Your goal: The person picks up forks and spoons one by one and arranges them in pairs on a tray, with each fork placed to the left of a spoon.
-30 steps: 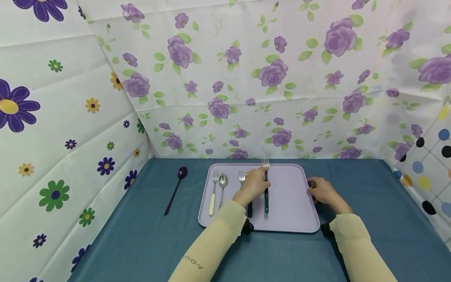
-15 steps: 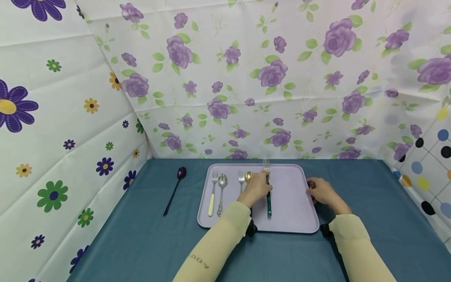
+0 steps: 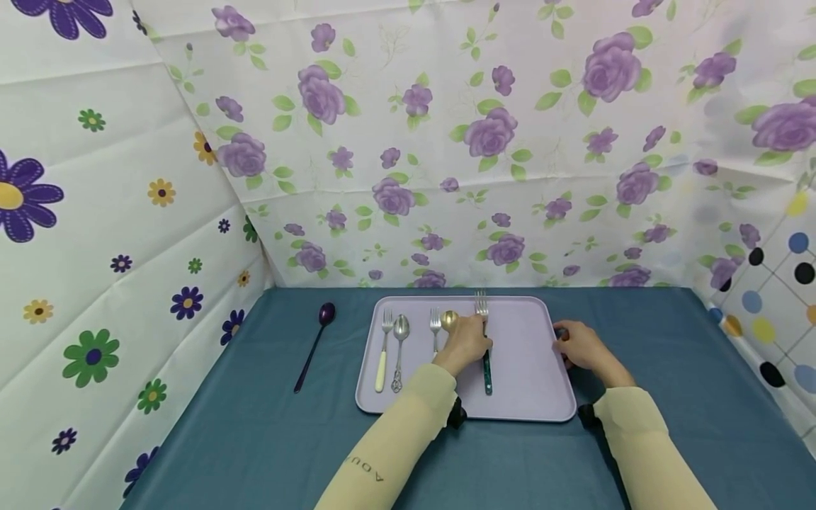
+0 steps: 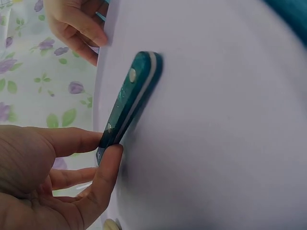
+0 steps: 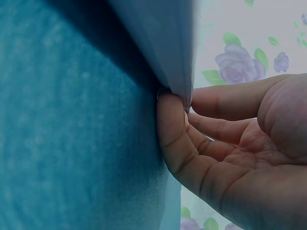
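Note:
My left hand (image 3: 464,346) pinches a fork between thumb and fingers near the neck. Its green handle (image 4: 127,98) lies low over the lilac tray (image 3: 532,389), pointing toward me, and its tines (image 3: 481,303) point to the back edge. The right hand (image 3: 583,347) grips the tray's right rim, thumb and finger on either side of it in the right wrist view. Just left of the left hand lie a gold spoon (image 3: 449,320) and a silver fork (image 3: 435,322), their lower parts hidden by that hand and arm.
On the tray's left side are a cream-handled fork (image 3: 382,365) and a silver spoon (image 3: 401,333) with an ornate handle. A dark purple spoon (image 3: 317,343) lies on the blue tablecloth (image 3: 255,439) left of the tray. Flowered curtains (image 3: 395,142) stand behind.
My left hand has drawn the green-handled fork slightly toward me and a little right, uncovering the gold spoon's bowl. The right hand keeps its hold on the tray rim.

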`<action>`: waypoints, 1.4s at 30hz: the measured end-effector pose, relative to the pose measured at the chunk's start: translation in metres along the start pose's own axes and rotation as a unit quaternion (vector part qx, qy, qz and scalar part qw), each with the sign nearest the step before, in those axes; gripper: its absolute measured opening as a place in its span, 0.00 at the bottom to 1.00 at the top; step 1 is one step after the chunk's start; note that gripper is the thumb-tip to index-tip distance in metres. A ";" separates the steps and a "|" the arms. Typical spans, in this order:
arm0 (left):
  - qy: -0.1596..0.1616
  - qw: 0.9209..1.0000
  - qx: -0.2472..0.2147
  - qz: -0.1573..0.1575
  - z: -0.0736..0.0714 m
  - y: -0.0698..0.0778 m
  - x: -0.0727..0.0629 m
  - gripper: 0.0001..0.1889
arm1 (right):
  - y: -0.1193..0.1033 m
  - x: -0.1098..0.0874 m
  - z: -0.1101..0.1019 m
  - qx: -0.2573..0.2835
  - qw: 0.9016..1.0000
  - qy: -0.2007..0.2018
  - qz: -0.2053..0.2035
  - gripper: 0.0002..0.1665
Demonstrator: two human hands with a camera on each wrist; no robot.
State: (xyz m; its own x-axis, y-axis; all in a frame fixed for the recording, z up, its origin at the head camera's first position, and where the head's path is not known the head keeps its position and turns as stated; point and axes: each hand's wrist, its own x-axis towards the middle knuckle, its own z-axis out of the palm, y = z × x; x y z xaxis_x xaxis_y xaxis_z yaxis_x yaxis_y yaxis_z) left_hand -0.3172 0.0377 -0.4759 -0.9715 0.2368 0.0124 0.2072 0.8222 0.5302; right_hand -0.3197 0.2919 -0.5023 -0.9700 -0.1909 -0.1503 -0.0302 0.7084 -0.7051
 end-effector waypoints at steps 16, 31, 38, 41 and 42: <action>-0.006 1.000 0.018 -0.008 0.000 0.001 0.000 0.10 | -0.004 0.001 -0.004 -0.009 1.000 -0.005 0.007 0.31; -0.003 0.999 0.046 -0.007 0.002 0.002 0.002 0.06 | -0.004 0.002 -0.007 -0.001 1.000 -0.019 0.006 0.32; -0.011 0.999 0.037 -0.016 0.003 0.002 0.002 0.07 | -0.004 0.001 -0.005 -0.002 1.000 -0.015 0.004 0.31; -0.018 0.999 0.025 -0.023 0.003 0.002 0.000 0.08 | -0.002 0.001 -0.004 0.004 1.000 -0.016 0.005 0.31; -0.021 0.999 0.018 -0.024 0.003 0.002 0.000 0.09 | -0.002 0.001 -0.003 0.005 1.000 -0.015 0.004 0.31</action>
State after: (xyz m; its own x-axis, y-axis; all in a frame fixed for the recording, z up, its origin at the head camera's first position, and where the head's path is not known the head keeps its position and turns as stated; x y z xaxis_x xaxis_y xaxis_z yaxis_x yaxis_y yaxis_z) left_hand -0.3162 0.0405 -0.4771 -0.9750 0.2168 -0.0477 0.1649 0.8512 0.4983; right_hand -0.3212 0.2928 -0.4988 -0.9623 -0.2059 -0.1774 -0.0195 0.7033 -0.7107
